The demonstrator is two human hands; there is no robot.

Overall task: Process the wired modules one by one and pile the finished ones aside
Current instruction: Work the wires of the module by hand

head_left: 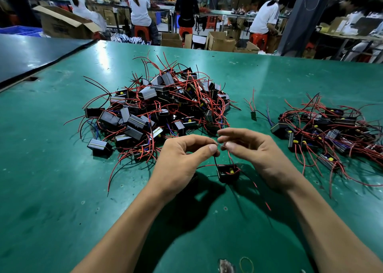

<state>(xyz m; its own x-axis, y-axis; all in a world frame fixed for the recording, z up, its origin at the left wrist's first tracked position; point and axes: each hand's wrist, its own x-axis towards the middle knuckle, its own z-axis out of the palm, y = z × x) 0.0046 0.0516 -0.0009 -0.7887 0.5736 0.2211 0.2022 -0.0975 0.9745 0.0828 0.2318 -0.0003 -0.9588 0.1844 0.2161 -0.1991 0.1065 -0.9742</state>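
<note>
Left hand (182, 158), right hand (256, 154) on wires (215, 162), module (228, 172) below.

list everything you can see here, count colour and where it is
big module pile: one, black modules with red wires, table centre
smaller module pile: one, same colours, table right
loose board: one, dark with red wires, between the piles
held module: one, black with a yellow part, below the fingertips
module wires: several, red and black, rising to the fingertips
table: one, green
rubber band: one, yellowish, near edge
dark sheet: one, far left
cardboard boxes: several, brown, behind the table
stools: several, red, background
left hand: one, pinches module wires
right hand: one, pinches module wires
</note>
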